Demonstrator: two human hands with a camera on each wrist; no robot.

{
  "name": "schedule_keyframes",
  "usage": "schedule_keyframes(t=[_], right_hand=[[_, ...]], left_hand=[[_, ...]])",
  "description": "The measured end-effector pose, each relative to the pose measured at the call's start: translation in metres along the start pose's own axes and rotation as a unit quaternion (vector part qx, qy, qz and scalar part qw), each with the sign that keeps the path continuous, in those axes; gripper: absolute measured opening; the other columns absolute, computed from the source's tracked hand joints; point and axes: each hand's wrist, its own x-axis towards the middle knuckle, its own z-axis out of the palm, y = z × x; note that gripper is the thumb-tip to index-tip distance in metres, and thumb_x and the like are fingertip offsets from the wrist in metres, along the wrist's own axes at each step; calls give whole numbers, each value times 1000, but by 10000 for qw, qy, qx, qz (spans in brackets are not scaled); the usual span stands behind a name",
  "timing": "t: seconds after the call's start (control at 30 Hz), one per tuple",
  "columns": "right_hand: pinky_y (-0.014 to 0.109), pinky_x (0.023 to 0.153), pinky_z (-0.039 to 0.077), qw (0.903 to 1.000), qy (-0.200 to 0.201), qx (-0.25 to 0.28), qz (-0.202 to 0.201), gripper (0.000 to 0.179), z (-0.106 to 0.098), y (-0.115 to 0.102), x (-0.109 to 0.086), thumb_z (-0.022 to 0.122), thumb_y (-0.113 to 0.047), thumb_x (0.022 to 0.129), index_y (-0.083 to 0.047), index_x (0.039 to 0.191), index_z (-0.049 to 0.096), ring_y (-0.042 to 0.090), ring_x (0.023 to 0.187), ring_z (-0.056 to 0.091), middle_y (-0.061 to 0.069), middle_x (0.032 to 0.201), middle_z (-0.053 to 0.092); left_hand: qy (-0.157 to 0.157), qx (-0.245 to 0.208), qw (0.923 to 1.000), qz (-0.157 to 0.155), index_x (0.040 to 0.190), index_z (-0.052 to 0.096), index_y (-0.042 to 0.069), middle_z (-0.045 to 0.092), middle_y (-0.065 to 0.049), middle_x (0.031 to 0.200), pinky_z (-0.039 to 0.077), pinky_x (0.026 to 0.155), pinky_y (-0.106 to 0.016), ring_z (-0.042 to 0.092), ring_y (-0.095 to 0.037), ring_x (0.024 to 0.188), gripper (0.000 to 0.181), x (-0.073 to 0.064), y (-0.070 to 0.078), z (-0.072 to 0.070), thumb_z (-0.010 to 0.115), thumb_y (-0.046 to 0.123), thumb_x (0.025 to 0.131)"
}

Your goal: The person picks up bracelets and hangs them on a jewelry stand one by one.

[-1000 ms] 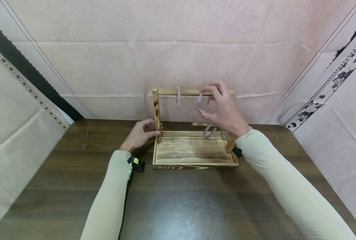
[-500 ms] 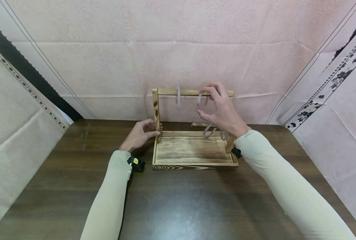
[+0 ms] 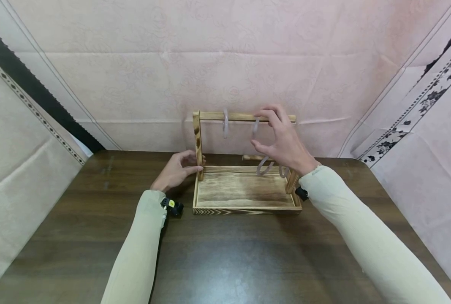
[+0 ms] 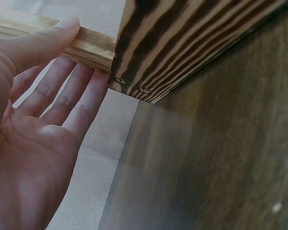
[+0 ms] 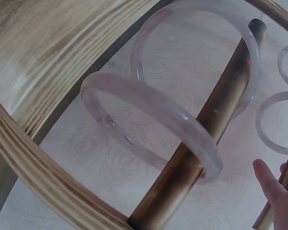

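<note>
A wooden bracelet rack [image 3: 248, 211] with a tray base stands on the table, with translucent pale bangles on its two bars. My left hand [image 3: 177, 169] holds its left post [image 4: 93, 45], thumb on one side and fingers behind. My right hand [image 3: 284, 139] is at the upper bar [image 3: 210, 116], thumb and index finger curved apart around a hanging bangle [image 3: 255, 128]. In the right wrist view the thumb tip stands clear of the nearer bangle [image 5: 259, 120]. Another bangle [image 3: 225, 123] hangs further left on that bar.
Two bangles, one of them the front bangle [image 5: 149, 105], hang on the lower bar [image 5: 221, 110] beneath my right forearm. The right post [image 3: 292, 183] stands beside my right wrist. A patterned cloth [image 3: 153, 84] rises behind the dark wooden table [image 3: 218, 253].
The bangle by my right hand has shifted slightly and now shows narrower; a second outline beside it no longer shows. Both hands have hardly moved.
</note>
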Motion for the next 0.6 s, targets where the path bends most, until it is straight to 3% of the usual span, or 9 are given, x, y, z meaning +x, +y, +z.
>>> schedule_keyframes(t=[0.37, 0.6], right_hand=[[50, 105, 49, 9999, -18, -75, 110, 68, -9, 2, -7, 86, -9, 80, -10, 139, 52, 29, 135, 46, 15, 147, 45], [53, 118, 34, 9990, 58, -276, 345, 63, -19, 2, -20, 81, -21, 86, -12, 141, 52, 29, 142, 40, 16, 149, 44]], left_hand=[[-38, 203, 9998, -46, 128, 65, 7, 71, -8, 122, 50, 102, -44, 65, -24, 114, 37, -1, 4, 0, 75, 19, 94], [-31, 116, 9999, -110, 137, 55, 6, 61, -17, 137, 45, 113, -48, 59, -30, 129, 49, -2, 19, 1, 73, 25, 96]])
